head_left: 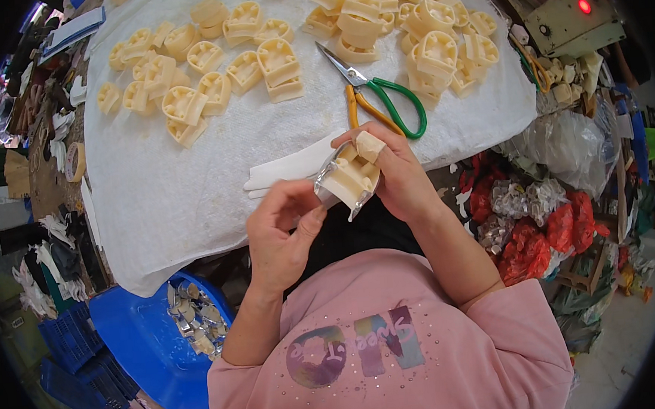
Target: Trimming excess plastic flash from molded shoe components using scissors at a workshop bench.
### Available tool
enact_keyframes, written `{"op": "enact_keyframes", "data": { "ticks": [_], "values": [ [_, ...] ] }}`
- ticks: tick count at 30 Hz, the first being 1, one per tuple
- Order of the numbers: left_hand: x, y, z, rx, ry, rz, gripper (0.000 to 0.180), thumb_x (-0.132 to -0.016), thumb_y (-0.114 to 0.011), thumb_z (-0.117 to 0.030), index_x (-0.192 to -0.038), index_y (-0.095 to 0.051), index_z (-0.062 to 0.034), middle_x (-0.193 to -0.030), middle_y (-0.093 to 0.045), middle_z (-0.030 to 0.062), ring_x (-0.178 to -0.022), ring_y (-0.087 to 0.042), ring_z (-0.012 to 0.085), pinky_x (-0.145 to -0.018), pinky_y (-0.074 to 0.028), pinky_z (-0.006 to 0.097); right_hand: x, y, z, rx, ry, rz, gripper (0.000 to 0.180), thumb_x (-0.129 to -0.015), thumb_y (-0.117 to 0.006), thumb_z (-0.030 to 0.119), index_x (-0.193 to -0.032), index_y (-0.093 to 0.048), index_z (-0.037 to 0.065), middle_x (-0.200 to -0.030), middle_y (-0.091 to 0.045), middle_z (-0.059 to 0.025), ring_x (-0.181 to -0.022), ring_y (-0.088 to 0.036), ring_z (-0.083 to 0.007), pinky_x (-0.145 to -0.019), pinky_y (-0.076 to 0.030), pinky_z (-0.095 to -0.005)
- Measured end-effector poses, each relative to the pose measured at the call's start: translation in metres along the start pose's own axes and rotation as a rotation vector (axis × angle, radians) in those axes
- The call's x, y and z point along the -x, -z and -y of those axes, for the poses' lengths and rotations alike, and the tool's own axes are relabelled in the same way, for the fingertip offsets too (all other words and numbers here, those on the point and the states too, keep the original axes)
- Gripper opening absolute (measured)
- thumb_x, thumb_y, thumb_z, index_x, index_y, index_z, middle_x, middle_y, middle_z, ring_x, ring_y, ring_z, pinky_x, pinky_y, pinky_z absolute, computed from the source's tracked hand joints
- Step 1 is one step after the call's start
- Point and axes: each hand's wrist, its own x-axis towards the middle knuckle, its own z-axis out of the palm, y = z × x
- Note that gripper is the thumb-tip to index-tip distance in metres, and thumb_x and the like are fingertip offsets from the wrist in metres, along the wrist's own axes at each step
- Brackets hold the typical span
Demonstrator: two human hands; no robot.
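Note:
In front of my body, a cream D-shaped moulded piece (350,179) with hollow recesses is held tilted, a shiny silver strip around its curved edge. My right hand (399,176) grips it from the right, with tan tape wrapped on a fingertip. My left hand (283,233) is curled at its left side, thumb and fingertips against the silver strip. Just beyond lie white strips (288,169) on the cloth. Green-handled scissors (397,109) rest past my right hand, beside a yellow-handled tool (353,107).
Many similar cream pieces (186,104) lie in piles across the far part of the white-covered table (163,207). A blue basin (136,325) with silver-faced scraps stands at lower left. Red and clear plastic bags (525,248) crowd the right. A machine with a red light (571,21) sits far right.

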Motion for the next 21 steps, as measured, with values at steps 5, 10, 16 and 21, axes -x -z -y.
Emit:
{"op": "enact_keyframes", "data": {
  "ticks": [5,10,16,21],
  "values": [
    [-0.003,-0.008,0.000,-0.069,-0.285,-0.182,0.030,-0.081,-0.071,-0.011,-0.104,-0.054,-0.0006,-0.097,-0.052,0.0063,-0.089,-0.053,0.0124,-0.081,-0.045,0.026,0.000,0.008,-0.009,-0.088,-0.094,0.114,0.026,-0.092,-0.044,0.024,-0.100,-0.057,0.003,-0.087,-0.060,-0.0033,-0.075,-0.057,-0.0083,-0.064,-0.046,-0.0225],
    [-0.004,-0.007,0.006,-0.117,-0.378,-0.181,0.021,-0.081,-0.069,-0.005,-0.098,-0.056,-0.0010,-0.098,-0.052,0.0079,-0.085,-0.053,0.0126,-0.077,-0.046,0.025,0.003,0.009,-0.016,-0.138,-0.125,0.155,0.028,-0.092,-0.048,0.027,-0.100,-0.056,0.002,-0.093,-0.061,-0.0060,-0.083,-0.061,-0.0115,-0.073,-0.050,-0.0255],
    [-0.005,-0.005,0.003,-0.374,-0.525,-0.191,0.018,-0.075,-0.069,0.001,-0.090,-0.062,-0.0054,-0.095,-0.056,0.0096,-0.086,-0.054,0.0203,-0.072,-0.047,0.030,0.004,0.010,-0.023,-0.267,-0.193,0.213,0.026,-0.090,-0.048,0.026,-0.097,-0.056,0.003,-0.093,-0.061,-0.0061,-0.082,-0.061,-0.0118,-0.072,-0.050,-0.0253],
    [-0.014,-0.002,0.001,-0.618,-0.746,-0.157,0.020,-0.072,-0.068,0.004,-0.087,-0.062,-0.0082,-0.098,-0.061,0.0097,-0.106,-0.052,0.0301,-0.077,-0.049,0.037,-0.001,0.010,-0.021,-0.208,-0.254,0.278,0.022,-0.089,-0.047,0.024,-0.091,-0.057,0.004,-0.088,-0.061,-0.0054,-0.076,-0.059,-0.0109,-0.068,-0.049,-0.0250]
  ]
}}
